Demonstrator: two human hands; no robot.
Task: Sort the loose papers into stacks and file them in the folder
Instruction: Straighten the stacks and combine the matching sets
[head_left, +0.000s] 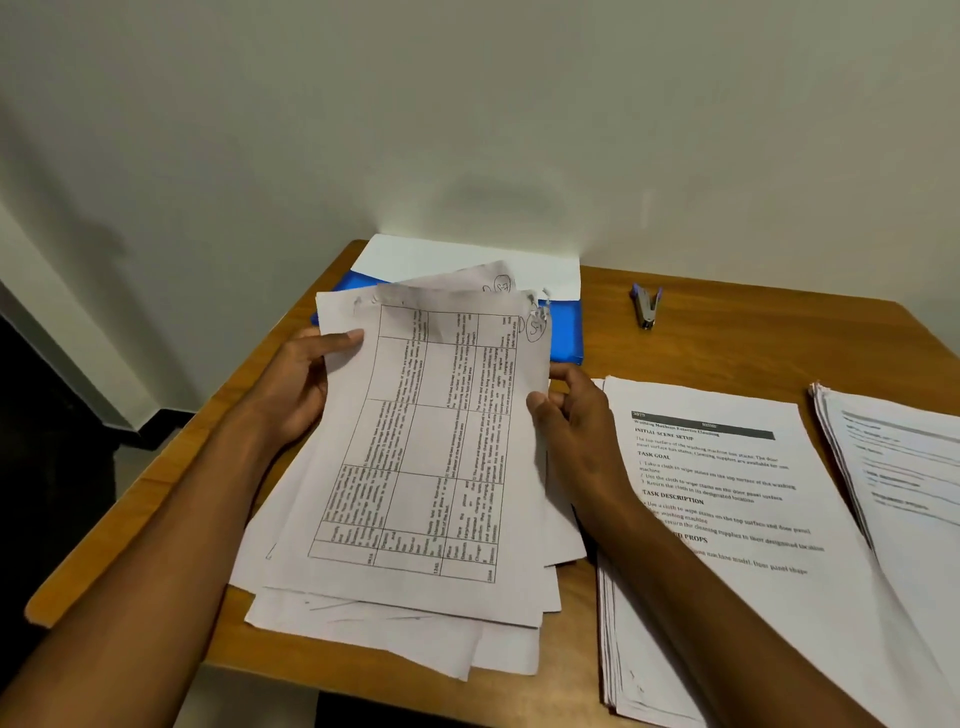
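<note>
both forearms enter from the lower edge and meet over the wooden tabletop (727, 332). left hand (306, 384) forms a closed grip on the left edge of the tabled sheet (415, 441), thumb on the printed face, fingers behind. right hand (576, 415) forms a closed grip on the right edge of the same sheet, thumb at the margin, remaining fingers curled behind. the tabled sheet is tilted up toward the camera, its top edge raised, with at least one more sheet held behind it; the count cannot be told.

landmark: blue folder (563, 332), lying flat at the back of the tabletop close to the wall.
- white sheet (467, 260): on the blue folder, at its far side.
- tabled sheet: in front of the blue folder, overlapping its near edge in view.
- loose paper pile (405, 618): in front of the blue folder, directly under the held sheets, edges uneven and fanned.
- printed stack (727, 493): front right of the blue folder, squared, top page headed with bold titles.
- second stack (893, 457): further right of the blue folder, just beside the printed stack, cut by the frame edge.
- stapler (645, 306): right of the blue folder, apart from all papers.
</note>
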